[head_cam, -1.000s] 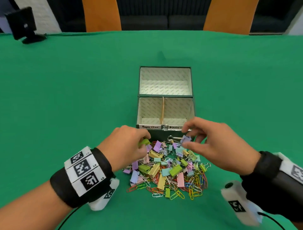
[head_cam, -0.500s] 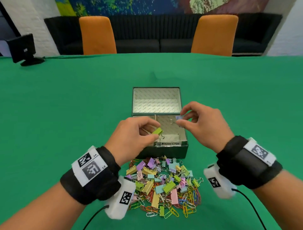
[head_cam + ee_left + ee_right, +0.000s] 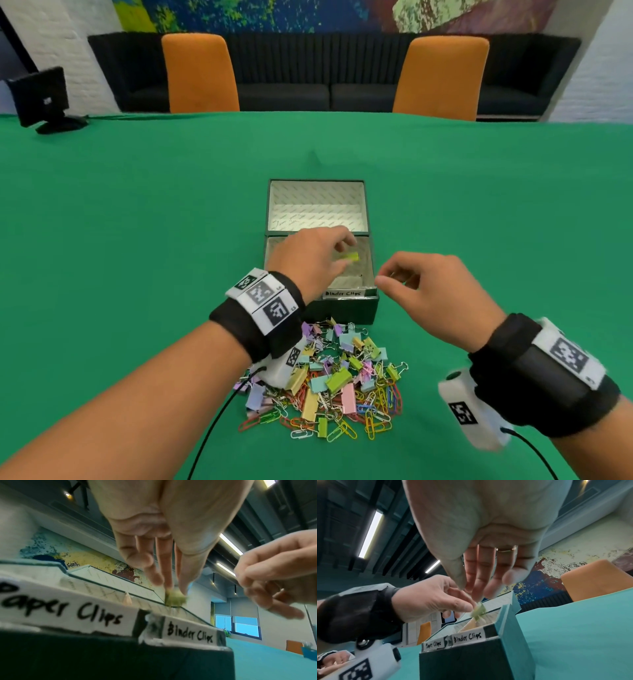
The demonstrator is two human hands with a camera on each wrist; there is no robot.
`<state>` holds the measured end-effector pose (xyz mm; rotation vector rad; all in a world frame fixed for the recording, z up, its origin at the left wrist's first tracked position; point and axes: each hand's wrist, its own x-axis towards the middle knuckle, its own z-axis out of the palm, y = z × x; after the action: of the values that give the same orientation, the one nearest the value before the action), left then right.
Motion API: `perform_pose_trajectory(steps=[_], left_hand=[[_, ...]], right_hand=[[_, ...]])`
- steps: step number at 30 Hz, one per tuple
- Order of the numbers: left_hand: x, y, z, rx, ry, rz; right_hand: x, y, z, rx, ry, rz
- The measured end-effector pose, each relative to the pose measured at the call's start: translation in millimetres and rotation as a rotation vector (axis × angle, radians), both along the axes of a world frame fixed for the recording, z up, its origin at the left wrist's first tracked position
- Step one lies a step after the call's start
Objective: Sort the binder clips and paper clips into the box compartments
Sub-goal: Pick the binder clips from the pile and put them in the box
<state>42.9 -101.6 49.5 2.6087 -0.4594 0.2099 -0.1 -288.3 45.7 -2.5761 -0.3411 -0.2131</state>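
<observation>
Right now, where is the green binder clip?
In the head view, the green binder clip sits at the left hand's fingertips, above the box's right compartment labelled Binder Clips.

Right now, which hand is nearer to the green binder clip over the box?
Left. The left hand has the green binder clip at its fingertips, above the binder clips compartment. The right hand is off to the clip's right, beyond the box wall.

You're in an office meeting room or lounge, big table (image 3: 137, 240) under green cloth, two orange chairs (image 3: 200, 73) at its far side, dark sofa (image 3: 329, 92) along the wall, colourful mural (image 3: 308, 15) above, small monitor (image 3: 41, 97) far left, ceiling strip lights (image 3: 370, 534).
</observation>
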Motion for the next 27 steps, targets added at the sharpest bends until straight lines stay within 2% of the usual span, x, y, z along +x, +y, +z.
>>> perform_pose_trajectory(steps=[2, 6, 9, 12, 16, 21, 27], left_hand=[[-4.5, 1.6, -1.5, 0.073, 0.040, -0.030], [-27.7, 9.9, 6.7, 0.071, 0.043, -0.114], [-45.5, 20.7, 7.1, 0.162, 0.197, -0.185], [-57.5, 33.4, -5.7, 0.314, 0.332, -0.197], [-66.6, 45.9, -23.9, 0.461, 0.393, -0.142], [-74.6, 48.8, -34.7, 0.516, 0.422, -0.153], [-73.4, 49.5, -43.0, 0.546, 0.400, -0.164]], right_hand=[[-3.4, 0.1, -2.1, -0.062, 0.062, 0.041], [-4.8, 0.7, -10.3, -0.269, 0.250, 0.147], [-3.1, 4.0, -23.6, -0.387, 0.356, 0.185], [0.9, 11.9, -35.2, -0.382, 0.343, 0.171], [8.9, 25.8, -43.4, -0.423, 0.368, 0.151], [8.1, 35.7, -50.6, -0.499, 0.400, 0.176], [-4.1, 35.1, -50.6, -0.412, 0.377, 0.189]])
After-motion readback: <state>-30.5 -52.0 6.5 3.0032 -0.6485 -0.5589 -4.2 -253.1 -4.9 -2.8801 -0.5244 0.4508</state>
